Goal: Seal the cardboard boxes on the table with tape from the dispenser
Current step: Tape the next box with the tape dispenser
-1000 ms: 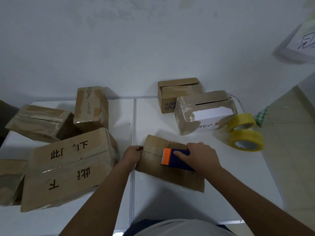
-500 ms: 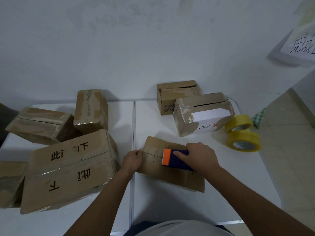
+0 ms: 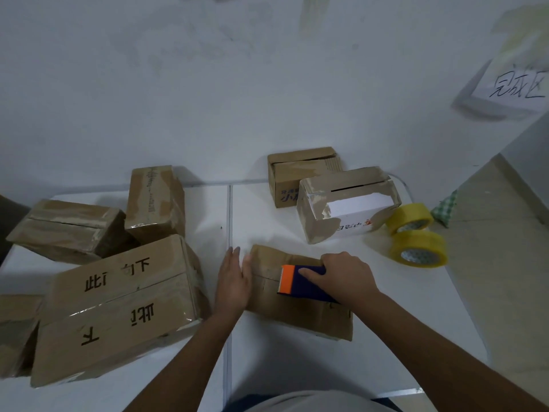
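A flat brown cardboard box lies on the white table in front of me. My right hand grips a dark blue tape dispenser with an orange blade end that rests on the box's top, pointing left. My left hand lies with straight fingers flat against the box's left end, pressing on it.
A large printed box sits at left, with two more boxes behind it and another at the far left edge. Two boxes stand at the back right. Two yellow tape rolls lie near the table's right edge.
My left hand has let go of the box's left corner and now lies flat with straight fingers against that end. The dispenser stays in about the same spot on the box.
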A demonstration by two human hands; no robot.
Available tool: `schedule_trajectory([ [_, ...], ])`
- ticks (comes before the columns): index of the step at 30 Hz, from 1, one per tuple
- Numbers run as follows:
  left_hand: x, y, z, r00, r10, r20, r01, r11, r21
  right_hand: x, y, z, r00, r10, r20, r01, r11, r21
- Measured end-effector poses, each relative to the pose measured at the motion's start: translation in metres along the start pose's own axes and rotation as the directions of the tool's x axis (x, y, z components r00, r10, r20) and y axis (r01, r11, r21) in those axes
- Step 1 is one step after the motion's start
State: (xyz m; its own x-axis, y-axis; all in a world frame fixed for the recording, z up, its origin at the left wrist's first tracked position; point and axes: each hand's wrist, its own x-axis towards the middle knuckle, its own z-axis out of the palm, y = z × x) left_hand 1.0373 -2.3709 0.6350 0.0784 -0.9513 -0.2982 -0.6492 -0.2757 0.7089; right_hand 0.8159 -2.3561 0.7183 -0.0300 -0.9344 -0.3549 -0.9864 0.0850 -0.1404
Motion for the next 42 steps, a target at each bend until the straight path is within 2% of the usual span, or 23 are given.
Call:
schedule_trajectory([
  [1,0.001,-0.001,0.002,0.986,0.167,-0.008,-0.165,0.98,0.111,0.0,0.0,-0.002,1.0,-0.003,0.01,0.003,1.0,-0.002],
  [2,0.002,0.001,0.004,0.954,0.295,0.054,-0.3,0.929,0.219,0.001,0.0,-0.003,1.0,-0.012,0.022,0.012,1.0,-0.012],
  [3,0.005,0.001,0.007,0.923,0.357,0.141,-0.384,0.873,0.302,0.001,-0.001,-0.006,0.999,-0.025,0.032,0.026,0.999,-0.031],
  [4,0.004,0.004,0.009,0.907,0.362,0.215,-0.419,0.832,0.363,0.002,-0.002,-0.008,0.998,-0.038,0.04,0.04,0.998,-0.056],
  [7,0.006,-0.006,0.019,0.913,0.323,0.247,-0.404,0.79,0.461,0.005,-0.002,-0.013,0.995,-0.059,0.078,0.068,0.992,-0.11],
  [12,0.006,-0.013,0.021,0.908,0.336,0.251,-0.419,0.719,0.554,0.004,0.01,-0.016,0.988,-0.067,0.142,0.073,0.996,-0.04],
  [19,0.006,-0.009,0.022,0.918,0.314,0.244,-0.397,0.711,0.58,-0.028,0.106,-0.011,0.987,0.028,0.158,-0.03,1.0,0.008],
  [27,0.014,-0.011,0.015,0.903,0.328,0.276,-0.429,0.687,0.586,-0.029,0.12,0.013,0.99,-0.024,0.141,0.005,0.991,0.13],
  [29,0.022,-0.015,0.008,0.886,0.358,0.294,-0.463,0.639,0.615,-0.029,0.111,0.021,0.991,-0.031,0.132,0.012,0.99,0.138],
  [33,0.03,0.002,0.003,0.855,0.418,0.305,-0.491,0.47,0.733,-0.031,0.093,0.032,0.991,-0.018,0.129,-0.001,0.989,0.15],
  [34,0.027,0.01,0.009,0.83,0.454,0.325,-0.526,0.442,0.727,-0.032,0.091,0.033,0.992,-0.009,0.129,-0.011,0.988,0.151],
  [36,0.015,0.024,0.026,0.778,0.482,0.403,-0.618,0.468,0.632,-0.033,0.089,0.033,0.992,0.008,0.127,-0.027,0.988,0.153],
  [37,0.009,0.025,0.035,0.776,0.473,0.418,-0.628,0.51,0.588,-0.033,0.089,0.033,0.992,0.011,0.128,-0.03,0.988,0.153],
  [39,-0.001,0.02,0.046,0.812,0.434,0.389,-0.583,0.576,0.574,-0.033,0.087,0.033,0.992,0.014,0.129,-0.033,0.988,0.149],
  [42,0.006,0.009,0.042,0.836,0.411,0.364,-0.546,0.555,0.628,-0.031,0.077,0.038,0.994,0.028,0.105,-0.046,0.983,0.177],
])
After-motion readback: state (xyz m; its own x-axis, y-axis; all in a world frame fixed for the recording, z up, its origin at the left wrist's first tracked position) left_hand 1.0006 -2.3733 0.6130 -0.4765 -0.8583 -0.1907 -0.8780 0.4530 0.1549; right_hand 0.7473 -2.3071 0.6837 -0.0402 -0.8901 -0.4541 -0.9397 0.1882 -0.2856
